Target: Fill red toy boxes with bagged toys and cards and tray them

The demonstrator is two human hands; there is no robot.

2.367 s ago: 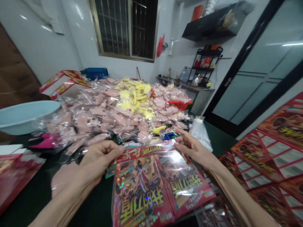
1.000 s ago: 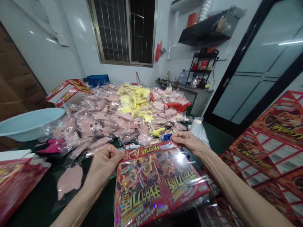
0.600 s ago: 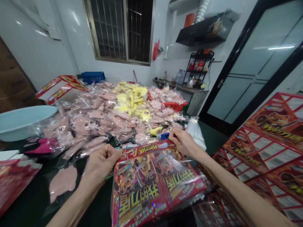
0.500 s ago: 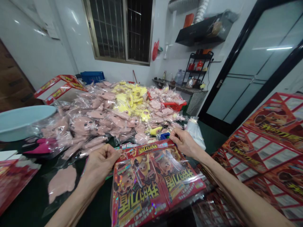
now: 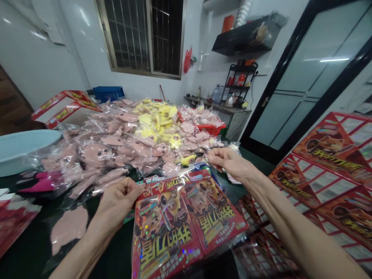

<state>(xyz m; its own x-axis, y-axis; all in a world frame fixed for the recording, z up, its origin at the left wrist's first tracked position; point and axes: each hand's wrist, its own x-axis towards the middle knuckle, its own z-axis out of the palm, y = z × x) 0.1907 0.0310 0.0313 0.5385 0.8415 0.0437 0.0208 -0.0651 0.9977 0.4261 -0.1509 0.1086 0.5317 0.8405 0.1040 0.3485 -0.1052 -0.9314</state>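
A red printed package in clear plastic lies close in front of me, its two panels bearing cartoon figures and yellow lettering. My left hand pinches the package's upper left corner. Above the upper right corner, my right hand is raised with thumb and fingertips pressed together, apart from the package; what they hold, if anything, is too small to make out. Behind both hands spreads a big heap of pink bagged toys, with yellow bagged toys in its middle.
On the left are a light blue basin, an open red and white box and red printed sheets. Stacked red boxes stand at the right. A red basket holds more bagged toys.
My right hand has lifted off the package's upper right corner and moved up. My left hand still grips the left corner. The view has shifted slightly.
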